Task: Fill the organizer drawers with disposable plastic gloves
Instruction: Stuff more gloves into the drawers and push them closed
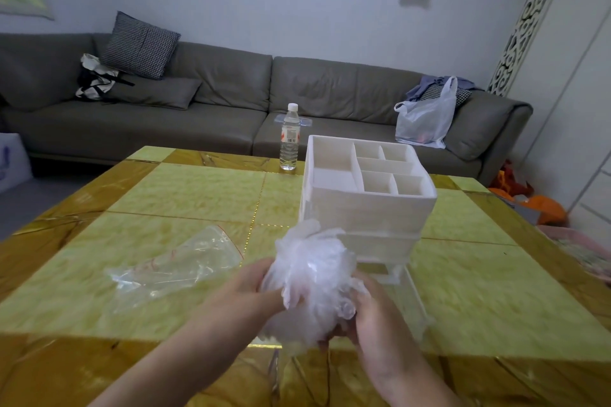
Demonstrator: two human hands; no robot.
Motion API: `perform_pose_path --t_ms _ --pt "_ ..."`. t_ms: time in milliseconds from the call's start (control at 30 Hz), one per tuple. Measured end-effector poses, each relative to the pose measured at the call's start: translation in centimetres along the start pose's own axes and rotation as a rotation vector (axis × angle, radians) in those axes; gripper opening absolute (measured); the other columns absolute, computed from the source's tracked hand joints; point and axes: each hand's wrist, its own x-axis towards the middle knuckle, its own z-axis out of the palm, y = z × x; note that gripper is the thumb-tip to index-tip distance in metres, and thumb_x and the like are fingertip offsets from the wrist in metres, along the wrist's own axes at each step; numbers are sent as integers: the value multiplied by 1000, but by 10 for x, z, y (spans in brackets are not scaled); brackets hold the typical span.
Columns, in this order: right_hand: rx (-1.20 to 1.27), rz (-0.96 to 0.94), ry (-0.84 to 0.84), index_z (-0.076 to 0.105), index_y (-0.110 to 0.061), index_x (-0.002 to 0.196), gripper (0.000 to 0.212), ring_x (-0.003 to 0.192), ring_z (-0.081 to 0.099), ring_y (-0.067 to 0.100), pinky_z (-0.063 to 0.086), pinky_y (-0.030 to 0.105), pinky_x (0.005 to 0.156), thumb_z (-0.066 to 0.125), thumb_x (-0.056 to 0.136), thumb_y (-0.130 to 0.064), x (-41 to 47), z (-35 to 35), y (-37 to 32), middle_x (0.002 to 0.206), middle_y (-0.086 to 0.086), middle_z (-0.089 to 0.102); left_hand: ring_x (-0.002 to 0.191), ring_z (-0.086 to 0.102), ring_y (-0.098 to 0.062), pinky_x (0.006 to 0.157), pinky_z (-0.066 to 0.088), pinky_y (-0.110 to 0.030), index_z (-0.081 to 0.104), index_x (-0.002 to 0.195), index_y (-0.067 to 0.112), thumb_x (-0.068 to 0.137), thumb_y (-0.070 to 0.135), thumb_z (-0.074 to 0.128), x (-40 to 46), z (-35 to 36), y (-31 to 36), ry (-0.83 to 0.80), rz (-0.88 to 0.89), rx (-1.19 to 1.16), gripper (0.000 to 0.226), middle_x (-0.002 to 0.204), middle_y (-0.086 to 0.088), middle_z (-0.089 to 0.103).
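A crumpled bunch of clear disposable plastic gloves (314,271) is held up over the table's near part. My left hand (251,287) grips it from the left and my right hand (370,320) grips it from the lower right. Just behind stands the white organizer (367,205), with several open compartments on top and drawers below. Its lowest drawer (408,301) is pulled out toward me, partly hidden by the gloves and my right hand.
An empty clear plastic bag (178,264) lies on the yellow marble-patterned table (198,188) left of my hands. A water bottle (290,139) stands at the far table edge. A grey sofa (231,102) with a white plastic bag (426,119) is behind.
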Motion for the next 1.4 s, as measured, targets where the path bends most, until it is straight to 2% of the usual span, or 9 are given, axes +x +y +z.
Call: perform_pose_path --t_ms 167,267,367,500,667,867,967,1233,1400 --pt "-53 -50 -89 72 -23 127 54 100 73 29 61 49 72 74 78 -46 -5 -8 0 116 10 76 96 77 -26 87 61 -53 72 118 27 83 37 83 -1 -3 1 180 69 17 39 106 -5 79" --pt "-322 -100 -32 72 -32 118 50 108 74 15 61 36 89 89 72 -43 -6 -3 8 111 -4 78 86 78 -23 69 59 -36 79 104 27 88 34 82 -2 -2 1 182 92 129 18 93 -4 81" --pt "-287 -154 58 81 -23 104 34 95 78 20 60 31 78 91 74 -36 0 2 7 98 1 82 74 77 -23 55 54 -30 80 90 24 89 30 80 -3 -2 1 181 48 99 5 84 -9 80" --pt "-41 -85 49 82 -11 106 19 99 78 31 62 32 76 83 87 -11 2 -3 -3 105 14 81 86 76 -26 68 55 -34 79 104 19 77 47 78 -5 -8 3 55 35 -17 39 97 -14 79" --pt "-67 -86 148 82 -16 102 21 101 78 25 61 32 84 73 91 0 3 -7 -1 103 9 82 104 75 -35 95 56 -55 76 115 20 78 35 82 -5 -15 8 65 58 -2 41 110 -12 78" --pt "-374 -219 233 75 -26 95 37 82 70 34 59 49 70 61 95 8 7 -24 -6 86 5 76 78 74 -29 76 60 -53 69 102 22 88 32 82 0 -34 15 34 109 524 22 90 -6 75" --pt "-447 -268 240 74 -24 97 37 81 71 34 61 58 69 62 93 11 9 -25 -9 84 6 75 82 72 -18 73 55 -28 71 101 27 89 35 79 -5 -38 21 -75 102 658 16 92 4 76" --pt "-253 -218 374 76 -24 92 10 73 72 31 56 43 63 80 92 -33 13 -17 -5 81 12 77 92 74 0 84 58 -25 72 102 47 90 38 78 -14 -31 26 -151 -26 537 17 99 16 78" --pt "289 -102 58 71 -14 132 63 104 72 25 58 36 78 73 87 -59 12 -16 -7 124 14 75 83 79 -19 80 64 -41 80 93 36 82 34 81 -10 -18 22 124 -32 265 12 90 -2 81"
